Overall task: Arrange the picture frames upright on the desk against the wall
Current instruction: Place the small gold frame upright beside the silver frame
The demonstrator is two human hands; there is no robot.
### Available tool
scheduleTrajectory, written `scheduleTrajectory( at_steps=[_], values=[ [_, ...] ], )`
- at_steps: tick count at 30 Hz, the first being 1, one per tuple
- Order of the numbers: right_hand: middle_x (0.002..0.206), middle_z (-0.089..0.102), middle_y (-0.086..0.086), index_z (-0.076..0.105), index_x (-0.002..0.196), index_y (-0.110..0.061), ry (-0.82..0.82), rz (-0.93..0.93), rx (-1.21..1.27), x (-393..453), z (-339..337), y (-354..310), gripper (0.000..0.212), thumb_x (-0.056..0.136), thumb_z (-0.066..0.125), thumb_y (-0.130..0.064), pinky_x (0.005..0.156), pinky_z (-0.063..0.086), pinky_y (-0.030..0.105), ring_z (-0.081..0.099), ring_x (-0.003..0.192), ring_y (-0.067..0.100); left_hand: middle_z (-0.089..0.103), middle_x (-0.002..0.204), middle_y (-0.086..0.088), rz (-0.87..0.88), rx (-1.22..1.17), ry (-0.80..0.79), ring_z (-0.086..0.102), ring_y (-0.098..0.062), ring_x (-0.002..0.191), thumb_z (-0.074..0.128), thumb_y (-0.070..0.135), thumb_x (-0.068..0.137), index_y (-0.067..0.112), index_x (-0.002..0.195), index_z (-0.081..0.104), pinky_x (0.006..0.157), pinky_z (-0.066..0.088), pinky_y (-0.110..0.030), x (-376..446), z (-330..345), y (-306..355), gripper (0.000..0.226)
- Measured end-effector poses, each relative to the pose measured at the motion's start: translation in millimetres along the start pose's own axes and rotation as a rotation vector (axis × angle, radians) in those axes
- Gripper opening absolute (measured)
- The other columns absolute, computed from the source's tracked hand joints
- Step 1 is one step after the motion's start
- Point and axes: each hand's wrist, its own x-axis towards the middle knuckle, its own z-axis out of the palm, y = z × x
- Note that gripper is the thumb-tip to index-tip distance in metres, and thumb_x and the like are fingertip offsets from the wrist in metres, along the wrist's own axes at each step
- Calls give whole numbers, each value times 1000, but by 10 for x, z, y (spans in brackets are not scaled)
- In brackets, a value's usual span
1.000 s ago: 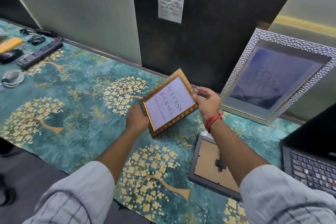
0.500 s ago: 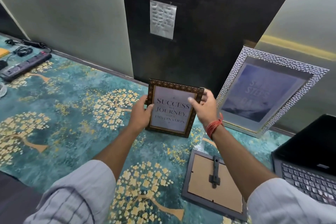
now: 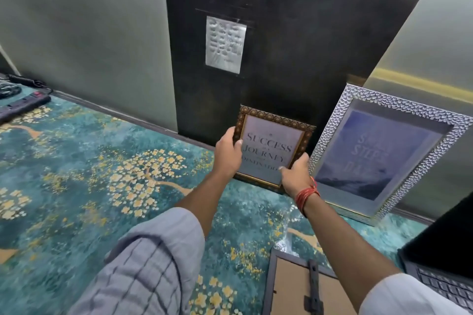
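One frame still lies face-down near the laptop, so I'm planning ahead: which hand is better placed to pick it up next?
Probably the right hand. The face-down frame lies directly under the right forearm, while the left hand grips the far side of the gold frame.

Left hand, right hand — both gripping (arms outstretched).
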Motion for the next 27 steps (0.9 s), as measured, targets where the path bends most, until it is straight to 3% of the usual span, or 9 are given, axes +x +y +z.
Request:
scheduleTrajectory(
  at_steps=[2,6,9,13,15,17,20,24,27],
  values=[
    [130,53,15,31,128,-10,-28,12,4,68,-24,23,53,85,61,-2,99,50,52,54,120,32,66,116,-8,-15,8,6,59,-22,104,48,10,98,11,124,56,81,44,-29,59,103,14,27],
    [129,52,14,29,124,-22,-93,0,57,204,4,110,63,76,64,-2,98,50,54,55,118,32,65,119,-10,-41,10,5,59,-26,111,42,1,97,14,130,53,87,49,-36,92,159,-37,38],
    [132,49,15,21,134,-13,-129,39,134,151,-21,19,69,81,60,9,100,49,53,52,120,32,64,121,-10,-52,6,-53,58,-25,110,39,-4,95,16,135,47,87,48,-34,94,131,-71,46],
    [135,44,8,9,145,-10,-153,66,117,137,-47,21,81,84,59,8,106,44,51,47,126,28,59,126,-5,-86,4,-210,57,-24,114,43,-3,91,25,144,30,93,53,-45,112,137,-158,61],
    [152,31,10,-1,149,-18,-169,49,57,136,-31,46,93,82,63,-5,108,41,54,39,137,32,51,138,-9,-151,41,-296,53,-28,123,49,1,91,26,151,16,98,51,-49,96,111,-169,73],
    [160,16,13,1,149,-16,-198,18,-60,-17,-35,-14,90,84,62,-14,111,38,53,30,142,36,41,149,-12,-247,78,-316,46,-33,132,55,5,92,18,154,8,103,47,-48,-3,81,-178,79],
    [163,-3,14,-3,152,-5,-249,-14,-267,-376,-2,-70,86,92,57,-17,120,21,45,13,149,32,46,146,-15,-293,110,-218,47,-36,132,57,6,87,11,148,25,104,45,-51,-308,91,-261,69],
    [154,32,14,23,146,-5,-305,-41,-263,-831,-67,33,73,87,64,-17,112,34,40,36,139,31,35,154,-15,-354,146,-281,39,-35,138,57,11,92,11,153,22,110,38,-44,-984,20,-137,70],
    [150,37,15,24,148,-7,-358,31,-282,-1185,-298,188,69,90,61,-12,105,37,36,40,136,32,30,157,-15,-377,170,-387,37,-32,140,58,17,95,9,154,17,109,36,-38,-1434,-67,13,73]
  ],
)
